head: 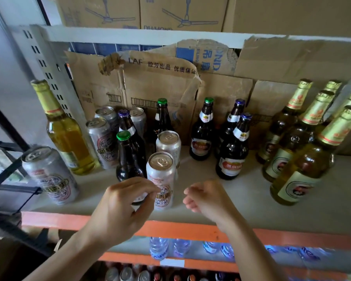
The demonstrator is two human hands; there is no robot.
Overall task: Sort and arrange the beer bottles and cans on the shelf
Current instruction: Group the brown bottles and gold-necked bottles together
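Left hand [126, 199] seemingly touches front can [160, 179]; right hand [207, 197] hovers.

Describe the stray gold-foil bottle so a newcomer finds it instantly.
Start at the grey perforated shelf upright on the left. Beside it stands a tall clear-glass bottle of yellow beer, gold foil neck. It alone of its kind stands among silver cans.

The top carton [180, 15] on the upper shelf bears "DIAMOND" along its lower edge, under a line drawing of a ceiling fan. The torn cardboard sheet [160, 84] behind the drinks reads "LAF" and then "拉芳出品 优质保证", while the blue-and-white carton [209, 57] behind it shows "吊扇" turned sideways. The labels on the cans [160, 179] and the bottles [232, 157] are too blurred to read.
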